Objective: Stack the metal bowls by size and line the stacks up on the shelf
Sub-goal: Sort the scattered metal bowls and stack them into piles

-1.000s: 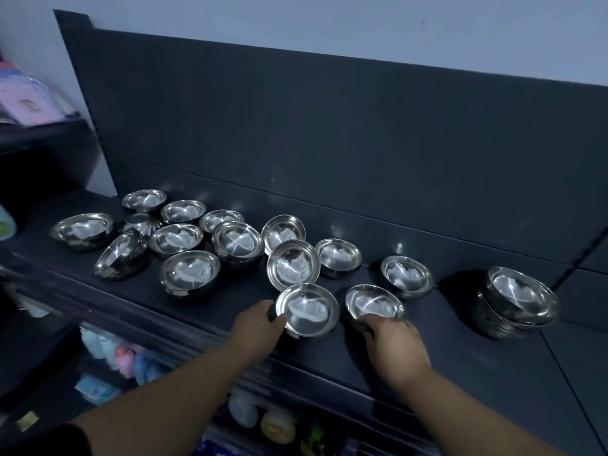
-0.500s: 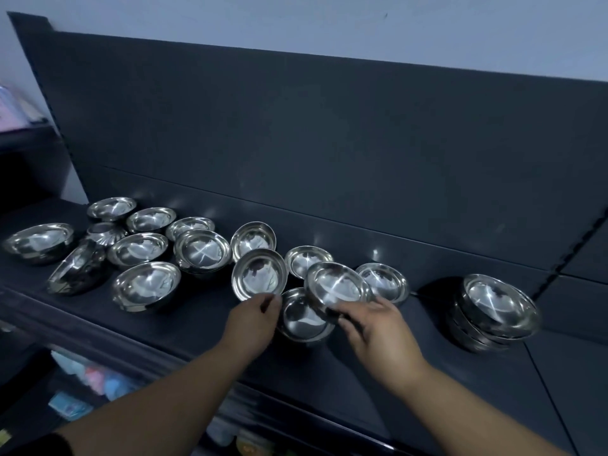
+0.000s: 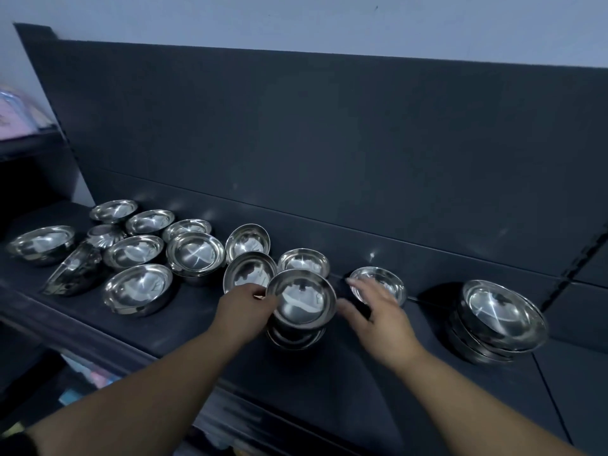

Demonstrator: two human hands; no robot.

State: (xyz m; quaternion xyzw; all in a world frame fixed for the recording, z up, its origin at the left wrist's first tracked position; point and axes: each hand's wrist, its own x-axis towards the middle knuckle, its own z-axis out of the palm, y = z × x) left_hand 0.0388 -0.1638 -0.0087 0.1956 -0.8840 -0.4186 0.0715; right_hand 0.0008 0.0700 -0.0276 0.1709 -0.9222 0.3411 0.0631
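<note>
Several shiny metal bowls lie loose along a dark shelf [image 3: 184, 324]. Near its front edge, one small bowl [image 3: 301, 297] sits nested in another, a two-bowl stack. My left hand [image 3: 245, 309] grips that stack at its left rim. My right hand [image 3: 375, 311] hovers just right of it with fingers spread and holds nothing, its fingertips near a single small bowl [image 3: 378, 284] by the back panel. A taller stack of larger bowls [image 3: 500, 319] stands at the far right.
More single bowls crowd the left half of the shelf, one larger bowl [image 3: 41, 243] at the far left and one tipped on its side [image 3: 74, 269]. A dark back panel [image 3: 329, 153] rises behind. Coloured goods [image 3: 88, 378] sit on a lower shelf.
My right hand set its bowl into the bowl by my left hand, let go and drew off to the right. My left hand stayed on the stack. The camera shifted slightly.
</note>
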